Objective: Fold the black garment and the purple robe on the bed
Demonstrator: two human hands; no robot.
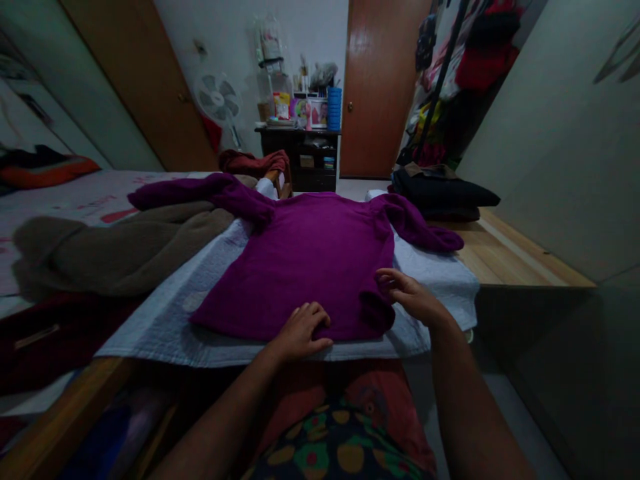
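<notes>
Fuzzy-looking brown garment (125, 250) bunched up on the left, dark folded clothes (445, 193) piled on the wooden surface (520, 257) at right. The purple long-sleeved top (320, 260) lies spread on a pale blue cloth (440, 287), lower right corner curled. Left hand (304, 328) rests palm-down on the hem, fingers loosely apart; right hand (409, 293) is by the curl, fingers bent, can't tell if they're pinching.

A pale blue cloth (195, 347) covers the main surface; a purple long-sleeved top (320, 260) lies spread on it, hem just inside the cloth's near edge. A brown fleece garment (120, 257) lies along the right edge of the bed (75, 190). Dark folded clothes (445, 193) sit at the wooden board's (525, 257) far end.
</notes>
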